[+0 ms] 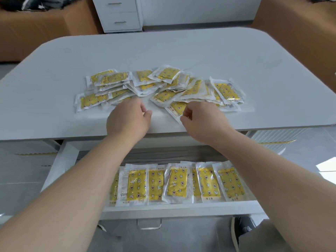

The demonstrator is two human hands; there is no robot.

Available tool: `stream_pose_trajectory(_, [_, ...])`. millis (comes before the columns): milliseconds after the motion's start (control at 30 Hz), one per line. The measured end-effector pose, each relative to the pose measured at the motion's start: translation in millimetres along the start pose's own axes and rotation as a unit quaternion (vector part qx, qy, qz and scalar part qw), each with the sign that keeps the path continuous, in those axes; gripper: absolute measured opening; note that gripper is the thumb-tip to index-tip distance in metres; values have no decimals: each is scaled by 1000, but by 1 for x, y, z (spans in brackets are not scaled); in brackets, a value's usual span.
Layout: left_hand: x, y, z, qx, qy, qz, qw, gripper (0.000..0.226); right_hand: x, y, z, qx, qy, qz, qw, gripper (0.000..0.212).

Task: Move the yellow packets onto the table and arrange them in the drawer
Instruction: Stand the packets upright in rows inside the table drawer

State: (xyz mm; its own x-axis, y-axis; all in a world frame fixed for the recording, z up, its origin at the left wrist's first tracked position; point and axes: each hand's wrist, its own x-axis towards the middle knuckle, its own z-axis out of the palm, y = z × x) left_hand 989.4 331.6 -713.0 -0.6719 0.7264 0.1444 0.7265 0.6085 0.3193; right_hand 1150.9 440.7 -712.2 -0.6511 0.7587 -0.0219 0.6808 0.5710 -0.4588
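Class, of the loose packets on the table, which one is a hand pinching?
The packet at the near edge of the pile, right of middle: the right hand pinches its near corner. No other is plainly held.

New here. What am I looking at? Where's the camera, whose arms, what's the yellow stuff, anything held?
No robot here: a person works bare-handed, and the single picture comes from a wide-angle camera on their head, looking forward and down, so the arms enter from the bottom. A loose pile of yellow packets lies on the white table. Below its near edge an open drawer holds a row of packets, overlapping side by side. The right hand pinches the corner of one packet at the pile's near edge. The left hand reaches to the pile; its fingers are hidden, so a grip cannot be told.
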Motion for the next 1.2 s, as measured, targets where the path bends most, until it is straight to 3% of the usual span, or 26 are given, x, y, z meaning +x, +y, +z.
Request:
stream_pose_trajectory(100, [21,-27,6,63,37,-26,997,47,5,-19,12,1,7,-31,999,19])
stream_pose_trajectory(233, [43,-70,15,75,-17,-106,991,81,7,-42,27,9,-5,-75,997,26])
stream_pose_trajectory(333, [46,-87,16,71,-38,-121,989,89,7,-53,34,16,-8,-88,996,27])
stream_pose_trajectory(567, [21,-71,-1,188,-37,-74,979,77,6,-59,43,23,-10,-86,996,27])
stream_pose_trajectory(667, [7,-70,-3,124,-62,-46,989,63,5,-60,47,45,-19,-68,997,20])
stream_pose_trajectory(767, [-6,-69,-8,8,-73,6,997,33,5,-61,47,68,-21,-33,997,11])
stream_pose_trajectory(833, [-11,-70,-11,-13,-61,46,997,20,3,-61,47,80,-22,-21,996,14])
stream_pose_trajectory(1033, [-3,-72,-9,-174,-55,28,983,47,-6,-70,51,35,-43,-33,998,39])
stream_pose_trajectory(1133, [9,-76,-8,-85,15,56,995,49,-10,-73,53,-23,-70,-49,996,60])
stream_pose_trajectory(1200, [18,-82,-6,22,-9,37,999,53,-12,-73,55,-60,-107,-51,991,66])
